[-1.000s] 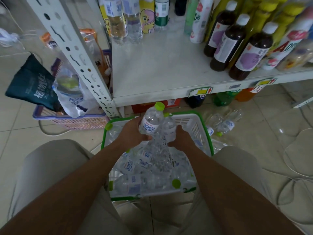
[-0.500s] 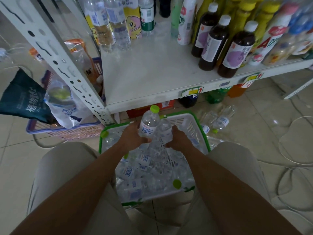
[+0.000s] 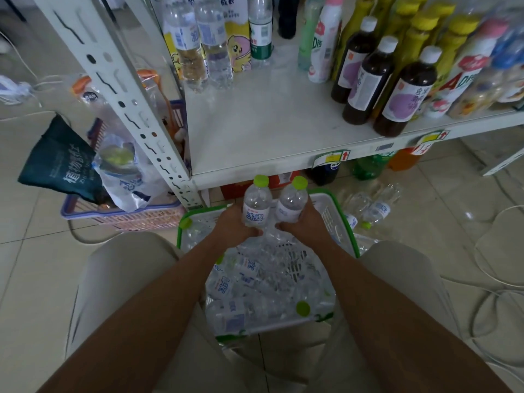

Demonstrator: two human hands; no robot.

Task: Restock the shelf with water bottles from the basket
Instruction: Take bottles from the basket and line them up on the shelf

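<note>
A white basket with a green rim point(image 3: 344, 222) stands on the floor between my knees, full of several small clear water bottles with lime caps. My left hand point(image 3: 231, 228) grips one water bottle point(image 3: 256, 207) upright above the basket's far end. My right hand point(image 3: 304, 225) grips a second water bottle point(image 3: 292, 201) beside it, also cap up. Both bottles sit just below the front edge of the white shelf point(image 3: 272, 129), whose left front area is bare.
Two clear water bottles point(image 3: 198, 49) stand at the shelf's back left; dark juice bottles point(image 3: 402, 95) and yellow-capped ones crowd its right. A perforated upright post point(image 3: 119, 89) rises at left. A pink basket point(image 3: 124, 214) with bags sits beyond it. Loose bottles point(image 3: 374, 208) and cables lie on the floor at right.
Both hands have risen out of the basket towards the shelf edge. The right hand's bottle, low and half hidden before, now stands clear beside the left one.
</note>
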